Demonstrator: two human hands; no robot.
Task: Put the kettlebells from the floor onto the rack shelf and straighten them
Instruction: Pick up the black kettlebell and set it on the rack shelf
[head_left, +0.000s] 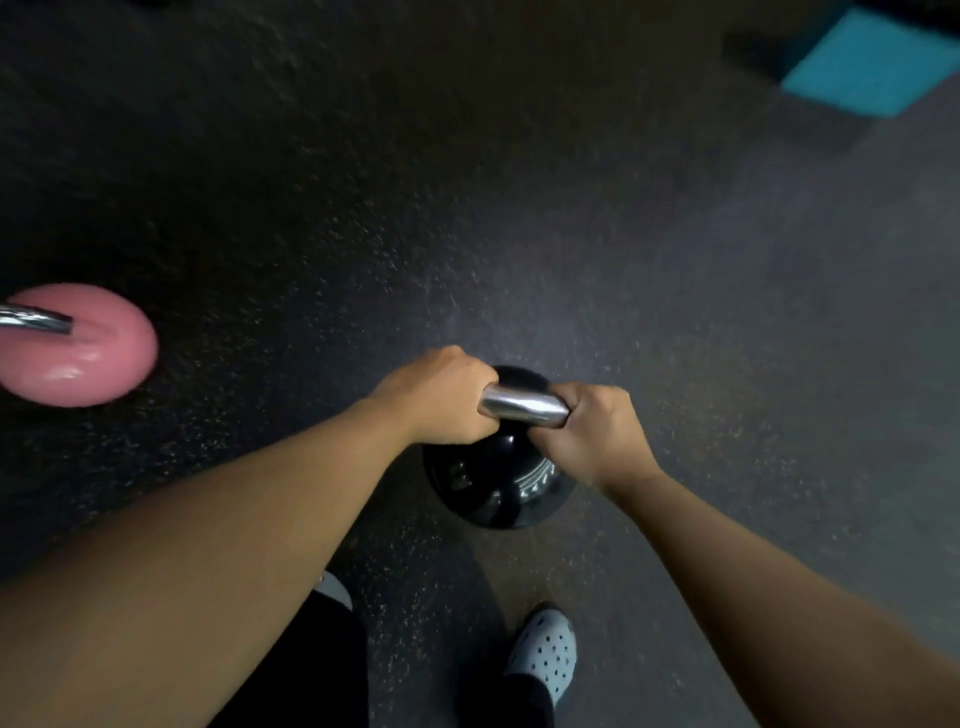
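Both hands, left hand (441, 400) and right hand (592, 431), clench the chrome handle (522, 407) running nine-to-three across the black kettlebell (498, 478), directly beneath them, the pink kettlebell (78, 348) at nine o'clock.

Left hand (441, 397) and right hand (589, 431) clenched, arms extended downward.

we can read no text, label, brand or number anywhere here; the black kettlebell (498, 467) shows faint raised marks on its side, too blurred for us to make out.
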